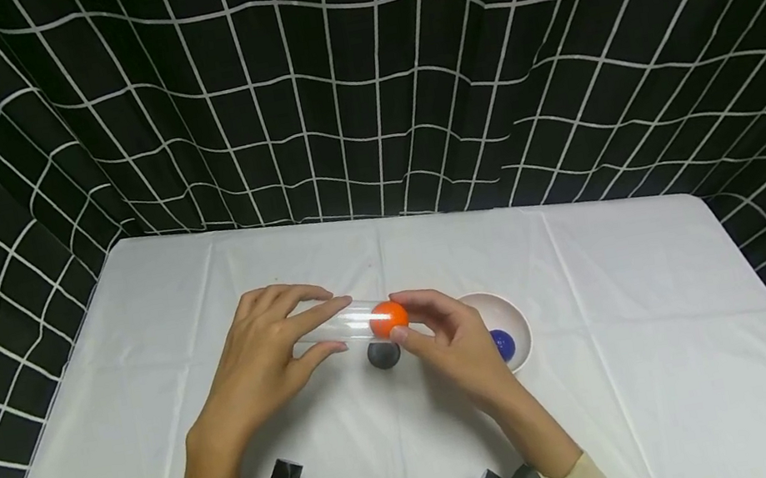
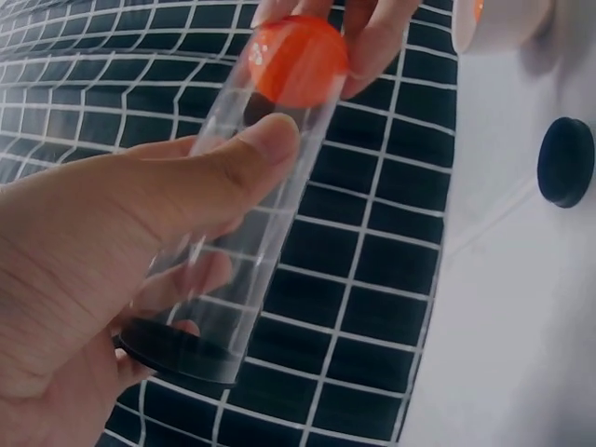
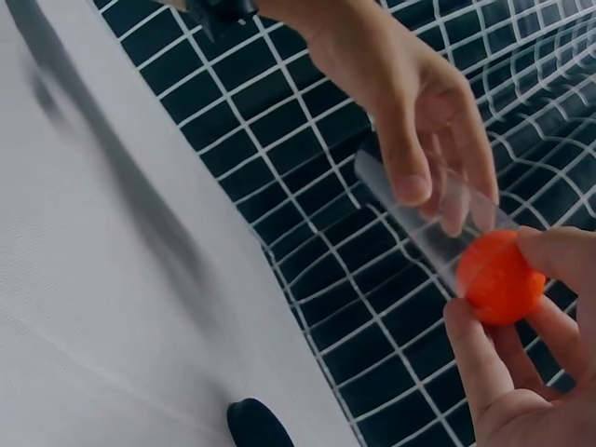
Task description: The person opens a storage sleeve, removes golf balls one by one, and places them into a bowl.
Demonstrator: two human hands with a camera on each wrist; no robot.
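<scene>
A clear plastic tube [image 1: 347,323] with a black base [image 2: 177,354] lies tilted in my left hand [image 1: 261,352], which grips it between thumb and fingers. An orange ball [image 1: 389,319] sits at the tube's far mouth, partly seen through the clear wall. My right hand [image 1: 457,341] pinches this ball with thumb and fingertips, right at the rim. Below the tube, a round dark cap [image 1: 384,355] rests on the white table; in the left wrist view the black cap [image 2: 566,162] lies apart from both hands.
Just behind my right hand stands a white bowl [image 1: 515,318] with a blue ball [image 1: 503,344] in it. A bit of orange [image 2: 479,9] shows at the bowl in the left wrist view. White cloth covers the table [image 1: 647,364]; black curtains [image 1: 358,91] with a white grid surround it.
</scene>
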